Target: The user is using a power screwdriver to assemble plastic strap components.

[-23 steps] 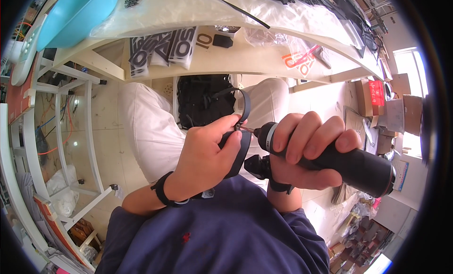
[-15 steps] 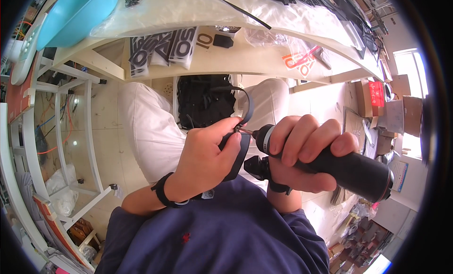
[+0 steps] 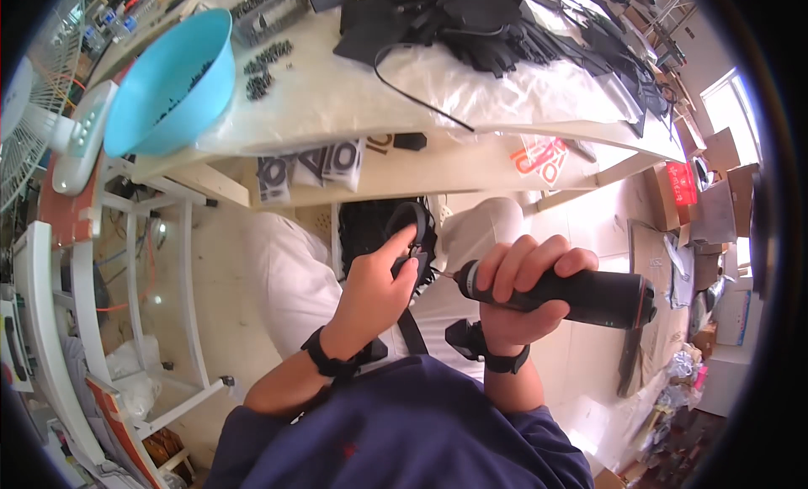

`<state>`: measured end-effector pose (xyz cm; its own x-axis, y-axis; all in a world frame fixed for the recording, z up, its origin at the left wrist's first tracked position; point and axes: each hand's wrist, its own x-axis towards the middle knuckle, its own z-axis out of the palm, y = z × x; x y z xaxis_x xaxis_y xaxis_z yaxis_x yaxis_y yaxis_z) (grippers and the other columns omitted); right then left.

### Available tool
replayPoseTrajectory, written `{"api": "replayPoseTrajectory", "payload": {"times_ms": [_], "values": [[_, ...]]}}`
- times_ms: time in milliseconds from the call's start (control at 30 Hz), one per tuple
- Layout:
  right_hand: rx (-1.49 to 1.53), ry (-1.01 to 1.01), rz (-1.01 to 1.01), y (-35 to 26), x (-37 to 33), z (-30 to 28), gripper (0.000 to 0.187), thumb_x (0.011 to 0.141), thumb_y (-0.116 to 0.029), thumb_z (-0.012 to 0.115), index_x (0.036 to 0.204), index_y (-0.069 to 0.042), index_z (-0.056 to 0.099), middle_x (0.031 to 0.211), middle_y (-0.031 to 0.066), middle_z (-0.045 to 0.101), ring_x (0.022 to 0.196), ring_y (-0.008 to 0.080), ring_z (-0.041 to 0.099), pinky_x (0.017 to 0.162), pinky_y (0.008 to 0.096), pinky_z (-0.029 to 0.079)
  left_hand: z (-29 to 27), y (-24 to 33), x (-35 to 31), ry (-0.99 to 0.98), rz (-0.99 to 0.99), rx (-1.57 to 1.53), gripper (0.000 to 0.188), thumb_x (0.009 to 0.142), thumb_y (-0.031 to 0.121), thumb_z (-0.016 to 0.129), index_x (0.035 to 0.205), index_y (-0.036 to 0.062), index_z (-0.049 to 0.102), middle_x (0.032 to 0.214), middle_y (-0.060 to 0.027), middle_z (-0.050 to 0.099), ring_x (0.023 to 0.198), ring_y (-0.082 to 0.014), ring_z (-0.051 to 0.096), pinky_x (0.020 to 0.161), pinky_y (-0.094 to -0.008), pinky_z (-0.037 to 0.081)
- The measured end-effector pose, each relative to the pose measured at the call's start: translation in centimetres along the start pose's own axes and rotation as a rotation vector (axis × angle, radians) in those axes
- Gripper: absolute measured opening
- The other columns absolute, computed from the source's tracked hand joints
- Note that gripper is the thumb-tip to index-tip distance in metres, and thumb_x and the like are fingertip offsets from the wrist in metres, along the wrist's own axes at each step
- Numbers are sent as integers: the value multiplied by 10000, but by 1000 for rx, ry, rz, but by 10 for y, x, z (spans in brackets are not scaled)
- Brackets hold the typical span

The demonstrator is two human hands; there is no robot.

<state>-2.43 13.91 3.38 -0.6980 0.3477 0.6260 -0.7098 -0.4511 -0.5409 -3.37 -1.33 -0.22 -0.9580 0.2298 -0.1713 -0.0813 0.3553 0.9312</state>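
My left hand (image 3: pixel 370 289) pinches a black strap (image 3: pixel 411 213) between thumb and fingers. The upper part of this strap curves in a loop, and a length of it hangs toward my lap. Wrapped in my right hand is a black cylindrical electric screwdriver (image 3: pixel 602 299), its thin bit pointing left at the strap. A small gap shows between the bit's tip and my left fingers. Beyond my left hand, a container of black parts (image 3: pixel 358 224) sits between my knees, partly hidden. Any screw in the strap is too small to make out.
Ahead is a plastic-covered table (image 3: pixel 303 110) with a turquoise basin (image 3: pixel 172 85), small dark hardware (image 3: pixel 268 60) and a heap of black straps (image 3: pixel 471 22). Printed bags (image 3: pixel 341 165) lie on its lower shelf. A white metal frame (image 3: pixel 189 295) stands left; cardboard boxes (image 3: pixel 665 186) stand right.
The screwdriver's bit has come away from the strap, and my right hand has shifted slightly left. My left hand keeps its hold. The view has tilted up, showing more of the table.
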Motion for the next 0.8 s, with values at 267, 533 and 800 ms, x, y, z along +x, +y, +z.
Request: {"api": "replayPoseTrajectory", "payload": {"times_ms": [267,533,800], "values": [[-88,137,-57,-2,6,-10,504,899,-409,721,1041,-93,354,759,52,477,528,148,484,451,314,471,-50,58,63,272,501,329,210,932,84,622,1104,-22,675,908,-156,728,804,-172,708,715,-282,542],[51,118,-64,8,0,-12,436,904,-269,732,1035,-63,370,743,79,504,547,172,514,476,314,495,-58,134,218,401,768,865,189,860,112,654,1013,4,678,925,-179,683,858,-350,659,777,-442,521],[45,105,-32,-1,-2,-27,408,895,-221,729,1036,-64,379,738,86,511,559,184,518,497,316,497,-18,150,258,278,653,1044,180,842,127,692,965,19,617,1001,-171,629,936,-385,634,815,-455,525]]}}
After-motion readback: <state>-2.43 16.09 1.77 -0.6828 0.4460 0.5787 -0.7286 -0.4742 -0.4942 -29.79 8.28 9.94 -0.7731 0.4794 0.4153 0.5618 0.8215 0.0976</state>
